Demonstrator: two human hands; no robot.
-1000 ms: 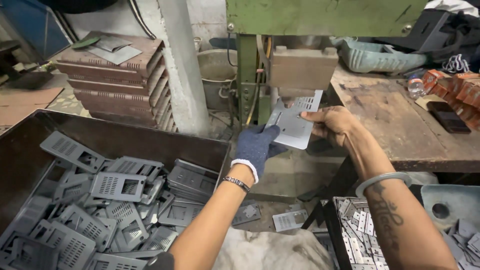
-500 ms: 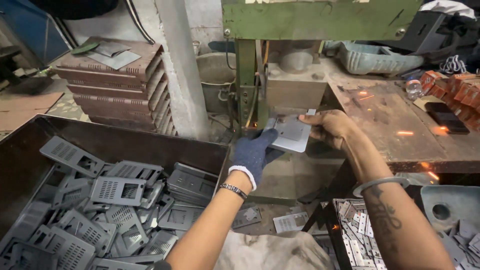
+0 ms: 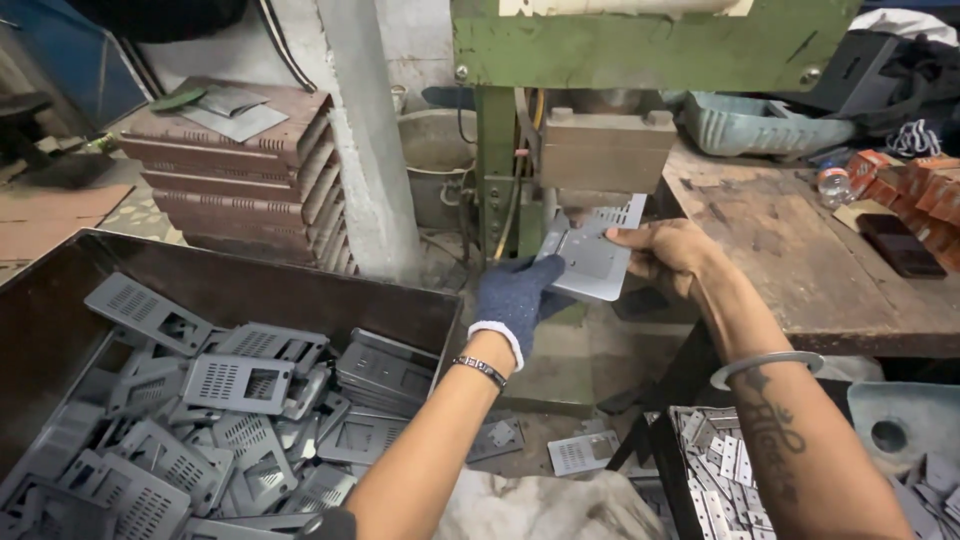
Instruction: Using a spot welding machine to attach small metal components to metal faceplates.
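My two hands hold one grey perforated metal plate [image 3: 592, 258] under the head of a green spot-welding machine [image 3: 600, 150]. My left hand [image 3: 518, 296], in a dark blue glove, grips the plate's lower left edge. My right hand [image 3: 668, 256], bare, holds its right edge from above. The plate tilts slightly, its upper end against the machine's electrode.
A dark bin [image 3: 300, 288] at lower left holds several grey vented plates [image 3: 225, 382]. Brown vented panels [image 3: 240, 190] are stacked behind it. A worn wooden bench [image 3: 800, 250] stands at right. A box of small metal pieces [image 3: 715, 465] sits at lower right.
Half a second ago sparks flew across the bench by the plate; none show now. The plate and both hands have stayed at the machine.
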